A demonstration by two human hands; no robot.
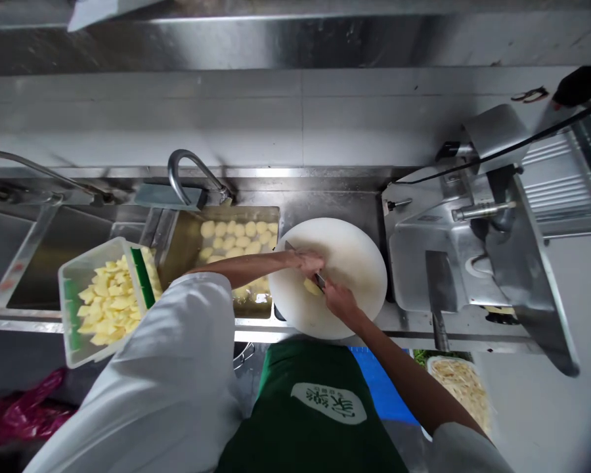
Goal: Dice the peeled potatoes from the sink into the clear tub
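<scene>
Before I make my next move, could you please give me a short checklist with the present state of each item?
1. Knife gripped by the right hand: ok.
2. Left hand clear of the knife: not ok, it covers part in view.
3. Potato piece on the board: ok.
4. Peeled potatoes in the sink: ok.
5. Plastic container well supported: cannot tell, its base is hidden.
6. Cleaver away from both hands: ok, right of the board.

Tabletop [325, 200]: stainless steel, wet-looking sheen, raised back edge, sinks let into its left stretch. Round white cutting board [359, 263] lies flat near middle, left side overlapping a sink rim. Metal slicer [414, 282] stands to the right. Clear plastic tub [69, 335] straddles front edge, far left.
</scene>
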